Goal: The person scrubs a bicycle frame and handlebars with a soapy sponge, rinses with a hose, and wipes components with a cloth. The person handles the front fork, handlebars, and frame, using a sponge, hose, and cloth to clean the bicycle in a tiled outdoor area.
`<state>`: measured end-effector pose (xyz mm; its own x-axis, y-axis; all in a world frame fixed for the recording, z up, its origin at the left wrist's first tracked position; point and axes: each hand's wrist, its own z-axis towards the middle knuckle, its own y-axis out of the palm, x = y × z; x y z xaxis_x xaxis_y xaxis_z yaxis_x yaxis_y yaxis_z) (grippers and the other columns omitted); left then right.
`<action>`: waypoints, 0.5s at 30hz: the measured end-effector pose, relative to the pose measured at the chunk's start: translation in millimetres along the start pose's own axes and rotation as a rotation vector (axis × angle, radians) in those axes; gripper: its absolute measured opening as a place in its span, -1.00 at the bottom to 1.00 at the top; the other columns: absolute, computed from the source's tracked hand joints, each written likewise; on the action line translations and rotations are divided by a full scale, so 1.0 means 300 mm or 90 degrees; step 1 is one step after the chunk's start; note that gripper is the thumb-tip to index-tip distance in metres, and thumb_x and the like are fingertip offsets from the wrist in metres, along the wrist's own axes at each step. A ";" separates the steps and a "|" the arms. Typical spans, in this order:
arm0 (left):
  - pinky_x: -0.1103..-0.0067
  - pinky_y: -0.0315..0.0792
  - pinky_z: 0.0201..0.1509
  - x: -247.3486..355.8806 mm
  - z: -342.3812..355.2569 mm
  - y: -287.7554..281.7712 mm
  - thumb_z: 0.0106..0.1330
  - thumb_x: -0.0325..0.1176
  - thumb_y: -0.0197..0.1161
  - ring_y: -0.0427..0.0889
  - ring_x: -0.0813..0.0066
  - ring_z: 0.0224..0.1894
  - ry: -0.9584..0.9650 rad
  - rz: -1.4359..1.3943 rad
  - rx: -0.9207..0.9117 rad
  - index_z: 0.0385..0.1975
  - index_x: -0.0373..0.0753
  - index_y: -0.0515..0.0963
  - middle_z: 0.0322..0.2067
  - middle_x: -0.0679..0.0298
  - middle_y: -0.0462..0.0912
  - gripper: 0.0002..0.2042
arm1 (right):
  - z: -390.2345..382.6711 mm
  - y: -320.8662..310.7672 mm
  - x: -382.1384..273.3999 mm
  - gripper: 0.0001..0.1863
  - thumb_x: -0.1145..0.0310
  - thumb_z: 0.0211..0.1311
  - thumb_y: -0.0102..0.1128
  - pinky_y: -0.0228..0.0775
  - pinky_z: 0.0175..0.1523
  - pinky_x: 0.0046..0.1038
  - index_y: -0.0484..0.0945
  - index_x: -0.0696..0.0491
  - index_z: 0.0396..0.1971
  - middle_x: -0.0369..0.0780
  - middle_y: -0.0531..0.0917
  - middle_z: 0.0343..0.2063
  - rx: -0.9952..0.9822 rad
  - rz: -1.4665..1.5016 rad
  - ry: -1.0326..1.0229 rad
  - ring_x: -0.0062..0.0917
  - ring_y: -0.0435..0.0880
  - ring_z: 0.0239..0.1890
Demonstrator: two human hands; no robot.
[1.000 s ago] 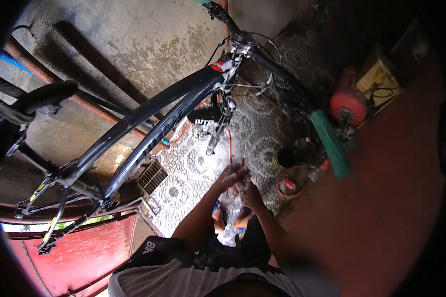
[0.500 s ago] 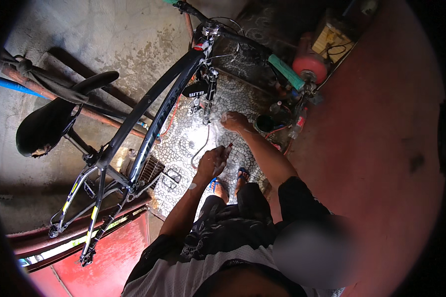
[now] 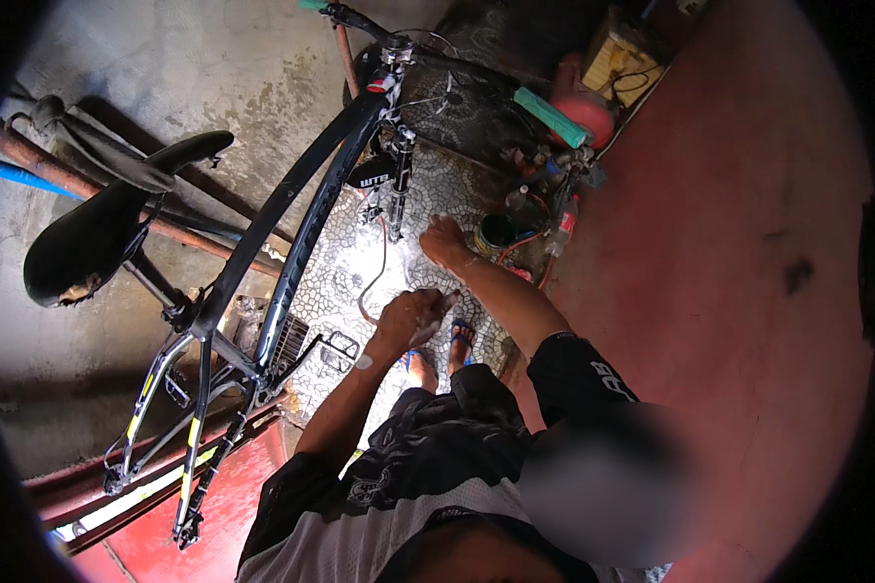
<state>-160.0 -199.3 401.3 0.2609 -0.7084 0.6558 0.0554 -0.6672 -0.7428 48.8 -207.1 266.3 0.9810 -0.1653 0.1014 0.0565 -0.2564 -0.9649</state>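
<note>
My left hand [image 3: 413,316] is closed round a small, wet-looking item with a dark reddish tip, too hidden to name. My right hand [image 3: 440,240] has curled fingers near the lower end of the bicycle fork [image 3: 399,185]; whatever it holds is hidden. A dark bicycle frame [image 3: 287,204] without wheels in view hangs at my left, with a black saddle [image 3: 86,243]. A thin hose [image 3: 374,296] runs over the patterned floor between fork and hands. A dark green pot [image 3: 496,231] stands just right of my right hand.
Pipes [image 3: 53,165] run along the wall at left. A red tank [image 3: 598,119], a wooden box [image 3: 627,58] and plastic bottles [image 3: 566,225] cluster at upper right, beside a red surface [image 3: 729,291]. A drain grate [image 3: 294,335] lies below the frame.
Since a second ago my hands have parted: the right moved up toward the fork, the left down and left. Over the last half second both shifted slightly, and the view has tilted.
</note>
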 end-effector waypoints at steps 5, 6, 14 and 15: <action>0.18 0.49 -0.28 0.005 0.083 0.008 0.46 -0.13 0.15 0.60 -0.12 -0.43 -0.048 0.029 0.036 -0.43 -0.27 0.54 -0.52 -0.03 0.60 -0.67 | 0.006 0.014 0.034 -0.86 0.33 0.12 0.30 0.39 0.07 -0.24 0.81 -0.13 -0.38 -0.27 0.80 -0.18 -0.030 -0.025 0.026 -0.34 0.66 0.03; 0.15 0.48 -0.28 -0.023 0.106 0.000 0.45 -0.10 0.16 0.62 -0.12 -0.41 -0.024 -0.025 0.056 -0.44 -0.25 0.57 -0.54 -0.03 0.60 -0.66 | 0.005 0.017 0.038 -0.86 0.33 0.13 0.29 0.39 0.08 -0.23 0.81 -0.12 -0.36 -0.25 0.79 -0.16 -0.030 0.001 0.029 -0.34 0.66 0.03; 0.14 0.46 -0.27 -0.024 0.225 0.093 0.44 -0.01 0.16 0.62 -0.18 -0.37 -0.106 -0.050 0.047 -0.49 -0.30 0.59 -0.48 -0.13 0.62 -0.56 | 0.013 0.039 0.126 -0.81 0.27 0.11 0.25 0.40 0.08 -0.19 0.79 -0.06 -0.33 -0.19 0.78 -0.14 -0.151 0.203 0.134 -0.30 0.67 0.03; 0.14 0.43 -0.27 -0.022 0.244 0.117 0.48 0.01 0.12 0.61 -0.19 -0.37 -0.111 -0.066 0.083 -0.49 -0.31 0.59 -0.47 -0.14 0.61 -0.52 | 0.016 0.040 0.139 -0.81 0.27 0.10 0.25 0.41 0.07 -0.19 0.79 -0.07 -0.33 -0.19 0.78 -0.15 -0.134 0.233 0.124 -0.29 0.68 0.01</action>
<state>-89.2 -201.1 361.1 0.4098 -0.5791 0.7048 0.2111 -0.6914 -0.6909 91.2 -212.4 257.8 0.8750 -0.4521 -0.1733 -0.3454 -0.3321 -0.8777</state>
